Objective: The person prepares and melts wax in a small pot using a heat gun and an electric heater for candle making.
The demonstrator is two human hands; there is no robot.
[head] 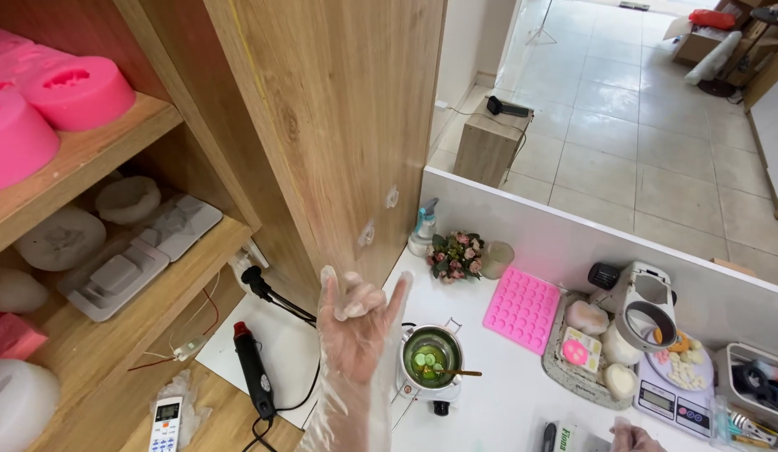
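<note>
White worktop: gloved left hand raised lower centre, fingers spread, holding nothing, beside melting pot; right hand at bottom edge, grip unclear.

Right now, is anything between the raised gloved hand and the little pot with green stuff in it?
Nothing visible. The left hand in a clear plastic glove is raised open beside the small metal melting pot of green liquid, with only bare white counter around it.
</note>
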